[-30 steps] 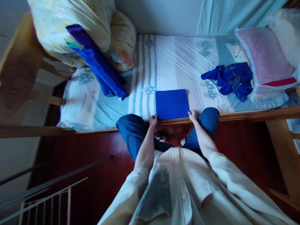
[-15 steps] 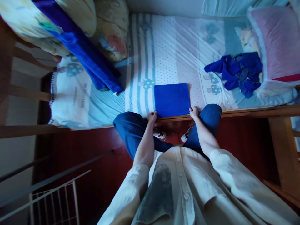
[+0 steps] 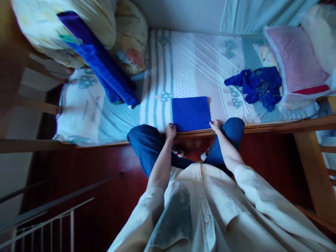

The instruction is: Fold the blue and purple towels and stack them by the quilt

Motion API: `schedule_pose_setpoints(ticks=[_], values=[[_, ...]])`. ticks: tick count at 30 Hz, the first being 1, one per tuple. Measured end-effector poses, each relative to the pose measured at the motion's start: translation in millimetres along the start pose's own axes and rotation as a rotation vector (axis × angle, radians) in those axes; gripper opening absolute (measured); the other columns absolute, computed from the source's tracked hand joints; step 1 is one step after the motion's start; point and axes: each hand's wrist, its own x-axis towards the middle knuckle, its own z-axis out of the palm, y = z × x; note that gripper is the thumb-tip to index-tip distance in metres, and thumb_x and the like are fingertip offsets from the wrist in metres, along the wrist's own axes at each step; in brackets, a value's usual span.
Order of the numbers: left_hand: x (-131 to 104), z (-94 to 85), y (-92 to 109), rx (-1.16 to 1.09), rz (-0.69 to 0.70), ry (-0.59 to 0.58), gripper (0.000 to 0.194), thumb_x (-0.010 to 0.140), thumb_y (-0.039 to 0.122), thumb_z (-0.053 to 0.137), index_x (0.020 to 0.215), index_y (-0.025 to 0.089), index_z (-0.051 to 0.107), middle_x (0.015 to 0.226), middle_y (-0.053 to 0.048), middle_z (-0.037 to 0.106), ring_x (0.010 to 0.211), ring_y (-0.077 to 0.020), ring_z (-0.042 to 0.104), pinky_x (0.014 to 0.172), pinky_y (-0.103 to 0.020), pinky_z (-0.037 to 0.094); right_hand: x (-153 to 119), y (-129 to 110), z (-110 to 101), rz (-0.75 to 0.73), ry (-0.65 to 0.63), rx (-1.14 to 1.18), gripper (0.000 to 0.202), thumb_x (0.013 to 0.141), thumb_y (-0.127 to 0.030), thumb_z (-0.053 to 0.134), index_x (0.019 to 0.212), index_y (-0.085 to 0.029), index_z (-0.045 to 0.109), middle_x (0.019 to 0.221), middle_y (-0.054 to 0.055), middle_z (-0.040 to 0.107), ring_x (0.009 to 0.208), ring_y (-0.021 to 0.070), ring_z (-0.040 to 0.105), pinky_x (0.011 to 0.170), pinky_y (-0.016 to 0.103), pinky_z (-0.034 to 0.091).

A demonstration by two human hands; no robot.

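A flat blue rectangle of cloth (image 3: 191, 112) lies on the patterned bed sheet (image 3: 185, 63), along the near edge of the bed. My left hand (image 3: 170, 131) pinches its near left corner. At the near right corner, the fingers of my right hand (image 3: 215, 125) are closed on the cloth's edge. The cloth looks smooth and lies flat between both hands. Whether it is one layer or several I cannot tell.
Long blue fabric rolls (image 3: 102, 66) lean on bundled yellowish bedding (image 3: 131, 38) at the left. Crumpled blue cloth (image 3: 258, 85) lies at the right beside a pink pillow (image 3: 294, 57). The wooden bed rail (image 3: 278, 126) runs in front; a white rack (image 3: 72, 227) stands lower left.
The camera view has tilted and shifted slightly, so the bed's contents appear a little displaced. Both hands stay at the blue cloth's near corners; the left fingers have shifted slightly.
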Motion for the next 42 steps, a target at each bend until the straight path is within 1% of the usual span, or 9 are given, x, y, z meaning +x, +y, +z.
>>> schedule_pose_setpoints(ticks=[4,7,10,12,18,25,29,35,42], values=[[-17,-7.3,20,0.216,0.204,0.051,0.044,0.093,0.029,0.054,0.133,0.014,0.06,0.141,-0.024,0.057,0.135,-0.0371,0.051,0.114,-0.051,0.039,-20,-14,-11,-0.103,0.097,-0.086,0.025,0.092,-0.027,0.06,0.11,-0.012,0.068,0.109,0.017,0.073,0.11,0.0276,0.065,0.103,0.042,0.049],[-28,-5.6,27,0.31,0.389,-0.065,0.051,0.095,0.035,0.051,0.141,0.012,0.056,0.152,-0.023,0.05,0.145,-0.038,0.042,0.119,-0.052,0.034,-41,-25,-15,-0.322,0.148,-0.238,0.035,0.099,-0.027,0.048,0.127,-0.013,0.065,0.133,0.021,0.065,0.13,0.0309,0.055,0.113,0.048,0.04],[-35,0.9,23,0.371,0.463,-0.203,0.062,0.091,0.036,0.055,0.146,0.009,0.052,0.157,-0.023,0.048,0.151,-0.038,0.035,0.124,-0.052,0.028,-59,-30,-14,-0.505,0.009,-0.346,0.042,0.1,-0.027,0.048,0.137,-0.017,0.062,0.147,0.017,0.059,0.138,0.0301,0.05,0.118,0.05,0.035],[-36,5.0,15,0.421,0.448,-0.243,0.07,0.085,0.031,0.057,0.15,0.004,0.047,0.159,-0.025,0.044,0.153,-0.0394,0.032,0.125,-0.054,0.026,-65,-29,-13,-0.546,-0.089,-0.405,0.047,0.096,-0.028,0.056,0.142,-0.017,0.06,0.153,0.015,0.055,0.144,0.0301,0.046,0.12,0.05,0.034],[-29,12.9,2,0.489,0.406,-0.26,0.076,0.079,0.011,0.048,0.153,-0.004,0.041,0.158,-0.031,0.042,0.153,-0.039,0.034,0.124,-0.054,0.027,-57,-22,-8,-0.469,-0.192,-0.477,0.062,0.085,-0.012,0.065,0.147,-0.016,0.057,0.155,0.014,0.054,0.148,0.0279,0.045,0.12,0.05,0.037],[-20,21.1,6,0.571,0.4,-0.255,0.063,0.09,0.008,0.034,0.151,-0.003,0.046,0.152,-0.033,0.049,0.148,-0.0382,0.042,0.118,-0.054,0.035,-39,-28,-5,-0.475,-0.255,-0.571,0.061,0.083,-0.004,0.061,0.142,-0.017,0.061,0.15,0.014,0.059,0.141,0.0307,0.053,0.118,0.051,0.042],[-18,20.8,12,0.621,0.396,-0.259,0.059,0.092,0.007,0.03,0.146,-0.007,0.05,0.149,-0.035,0.05,0.144,-0.0395,0.047,0.114,-0.05,0.039,-33,-29,-6,-0.43,-0.262,-0.545,0.052,0.087,-0.009,0.061,0.139,-0.019,0.066,0.144,0.012,0.064,0.133,0.0304,0.061,0.117,0.048,0.045],[-19,7.6,28,0.779,0.411,-0.301,0.059,0.094,0.007,0.029,0.148,0.004,0.051,0.148,-0.028,0.054,0.135,-0.0358,0.054,0.102,-0.046,0.05,-34,-44,-15,-0.313,-0.341,-0.664,0.05,0.098,-0.019,0.053,0.147,-0.023,0.06,0.151,0.006,0.059,0.134,0.0253,0.061,0.117,0.04,0.047],[-32,-12.4,48,0.872,0.377,-0.389,0.059,0.094,0.009,0.032,0.149,0.007,0.049,0.149,-0.026,0.053,0.13,-0.0339,0.058,0.1,-0.044,0.052,-50,-58,-30,-0.416,-0.43,-0.836,0.056,0.097,-0.008,0.044,0.151,-0.017,0.052,0.157,0.01,0.052,0.145,0.0233,0.049,0.119,0.039,0.044]])
